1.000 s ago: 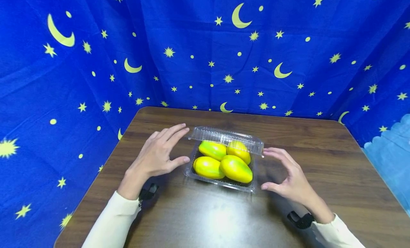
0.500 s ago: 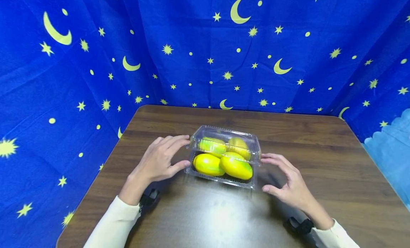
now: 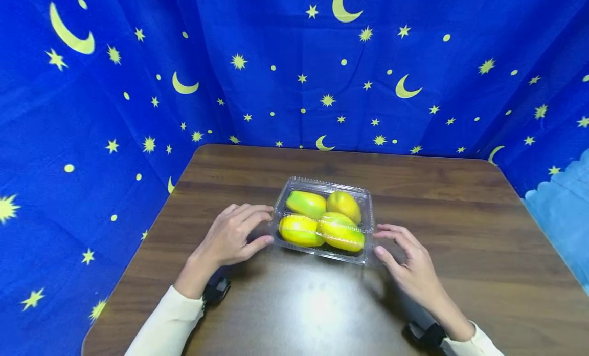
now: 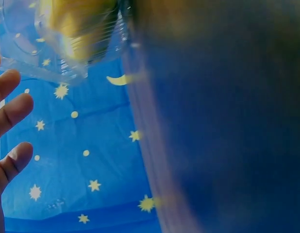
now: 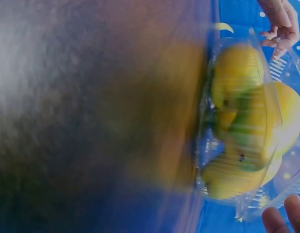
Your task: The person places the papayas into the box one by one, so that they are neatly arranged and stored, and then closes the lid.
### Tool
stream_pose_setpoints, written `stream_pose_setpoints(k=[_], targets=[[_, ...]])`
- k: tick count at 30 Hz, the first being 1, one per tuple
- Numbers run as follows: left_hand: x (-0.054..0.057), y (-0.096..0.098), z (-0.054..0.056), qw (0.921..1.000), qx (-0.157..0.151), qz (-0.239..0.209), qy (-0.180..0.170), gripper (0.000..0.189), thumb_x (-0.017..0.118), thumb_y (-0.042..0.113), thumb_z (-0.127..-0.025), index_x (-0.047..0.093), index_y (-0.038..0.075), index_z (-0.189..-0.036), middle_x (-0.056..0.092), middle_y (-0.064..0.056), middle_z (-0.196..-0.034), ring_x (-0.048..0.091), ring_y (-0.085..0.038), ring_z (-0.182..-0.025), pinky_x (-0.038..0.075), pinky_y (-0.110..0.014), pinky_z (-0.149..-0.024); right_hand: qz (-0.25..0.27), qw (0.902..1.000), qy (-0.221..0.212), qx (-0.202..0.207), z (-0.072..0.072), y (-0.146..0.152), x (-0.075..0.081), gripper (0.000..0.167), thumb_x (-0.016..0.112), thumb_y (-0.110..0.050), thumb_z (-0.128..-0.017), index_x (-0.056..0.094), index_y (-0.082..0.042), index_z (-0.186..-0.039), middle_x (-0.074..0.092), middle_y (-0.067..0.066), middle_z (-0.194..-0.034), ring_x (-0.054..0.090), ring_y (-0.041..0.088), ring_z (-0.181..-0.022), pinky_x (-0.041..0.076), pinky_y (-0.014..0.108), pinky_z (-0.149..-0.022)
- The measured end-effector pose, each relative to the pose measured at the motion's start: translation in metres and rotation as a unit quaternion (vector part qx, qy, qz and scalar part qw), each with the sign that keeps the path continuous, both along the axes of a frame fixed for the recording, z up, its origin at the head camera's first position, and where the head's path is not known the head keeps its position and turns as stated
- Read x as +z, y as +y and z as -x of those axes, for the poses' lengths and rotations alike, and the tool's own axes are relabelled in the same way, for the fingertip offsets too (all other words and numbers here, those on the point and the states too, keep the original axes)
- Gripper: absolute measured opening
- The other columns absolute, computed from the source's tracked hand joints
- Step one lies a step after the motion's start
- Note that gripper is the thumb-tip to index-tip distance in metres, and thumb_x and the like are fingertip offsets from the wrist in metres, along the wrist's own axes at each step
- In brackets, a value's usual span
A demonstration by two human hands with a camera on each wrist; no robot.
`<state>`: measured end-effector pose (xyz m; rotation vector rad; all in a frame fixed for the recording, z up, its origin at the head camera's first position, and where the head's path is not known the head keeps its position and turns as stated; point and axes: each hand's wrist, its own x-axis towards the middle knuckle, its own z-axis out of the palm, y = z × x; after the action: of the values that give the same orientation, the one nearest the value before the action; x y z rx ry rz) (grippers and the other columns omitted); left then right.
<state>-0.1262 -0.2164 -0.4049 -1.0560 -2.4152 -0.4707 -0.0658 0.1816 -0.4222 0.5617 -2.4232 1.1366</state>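
Observation:
A clear plastic clamshell box (image 3: 322, 252) holding several yellow-green mangoes (image 3: 301, 230) sits on the table. Its lid (image 3: 329, 184) lies over the fruit; whether it is fastened I cannot tell. At the box's left edge is my left hand (image 3: 230, 238), fingertips touching or almost touching the plastic, thumb apart from the fingers. On the other side, my right hand (image 3: 411, 264) has its fingertips close beside the right edge. Fingertips (image 4: 16, 111) stand free below the box in the left wrist view. In the right wrist view, mangoes (image 5: 237, 68) show through the plastic.
The brown wooden table (image 3: 460, 218) extends around the box, with a bright glare spot near its front. Blue cloth (image 3: 257, 39) with moons and stars hangs behind and to the left. Light blue fabric (image 3: 561, 207) hangs at the right.
The lid has swung down toward me, from raised behind the mangoes to lying over them. Both hands have come down slightly with it, keeping to the box's sides.

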Motion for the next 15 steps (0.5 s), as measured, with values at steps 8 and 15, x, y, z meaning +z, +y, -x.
stream_pose_setpoints(k=[8,15], targets=[[-0.012,0.004,0.003,0.9991,-0.005,-0.042,-0.005,0.03,0.066,0.042,-0.092,0.072,0.016,-0.106,0.07,-0.001,-0.123,0.068,-0.017,-0.105,0.054,-0.034,-0.075,0.023,0.9994,-0.019,-0.02,0.002,-0.003,-0.005,0.03,0.078,-0.002,-0.084,0.072,-0.013,-0.112,0.067,0.006,-0.124,0.059,0.004,-0.119,0.04,0.007,-0.103],[-0.02,0.011,0.005,0.9959,-0.009,-0.085,-0.031,0.021,0.068,0.035,-0.091,0.071,0.015,-0.096,0.069,-0.002,-0.118,0.067,-0.018,-0.107,0.057,-0.039,-0.089,0.087,0.9904,-0.095,-0.048,0.001,-0.01,-0.007,0.021,0.074,-0.003,-0.088,0.07,-0.004,-0.109,0.068,0.007,-0.119,0.066,0.003,-0.1,0.057,0.017,-0.087]])
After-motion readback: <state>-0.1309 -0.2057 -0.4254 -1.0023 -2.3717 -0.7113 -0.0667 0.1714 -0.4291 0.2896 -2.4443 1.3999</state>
